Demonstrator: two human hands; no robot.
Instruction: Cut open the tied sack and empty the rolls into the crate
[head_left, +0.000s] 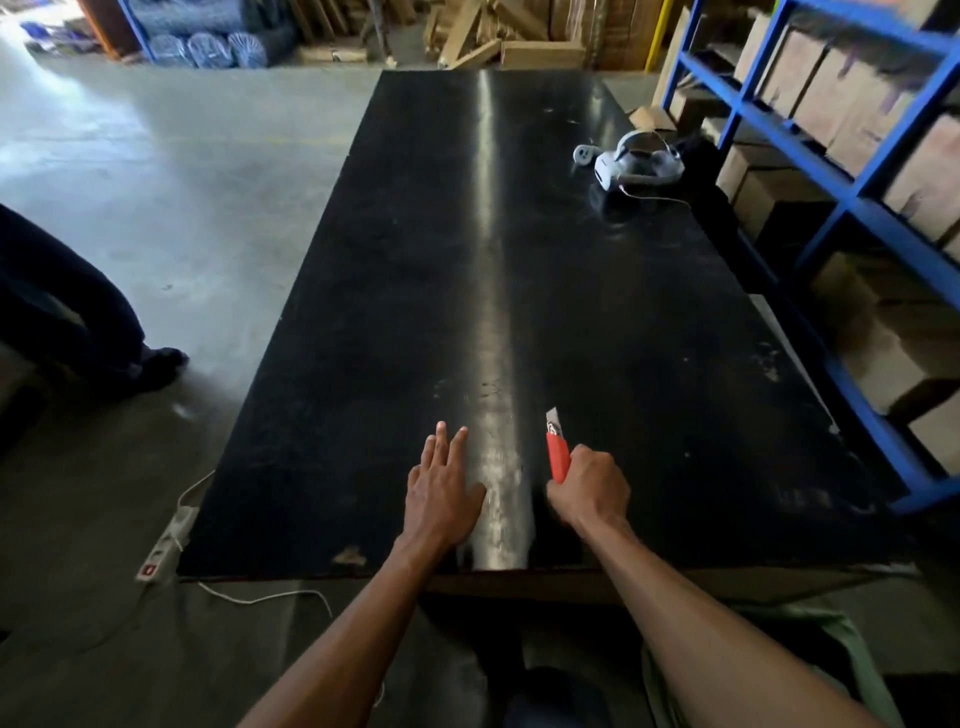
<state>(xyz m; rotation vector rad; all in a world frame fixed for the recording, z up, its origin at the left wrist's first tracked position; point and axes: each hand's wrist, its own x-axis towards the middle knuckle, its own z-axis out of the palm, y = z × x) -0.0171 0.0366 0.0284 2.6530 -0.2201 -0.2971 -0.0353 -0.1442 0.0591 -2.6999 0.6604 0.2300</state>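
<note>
My right hand grips a red utility knife over the near end of the black table; its blade is extended and points away from me. My left hand lies flat on the table just left of the knife, fingers straight and together. No sack, rolls or crate show in this view.
A white headset with a cable lies at the table's far right. Blue shelving with cardboard boxes stands close along the right side. Another person's leg is on the floor at left. A power strip lies by the table's near left corner.
</note>
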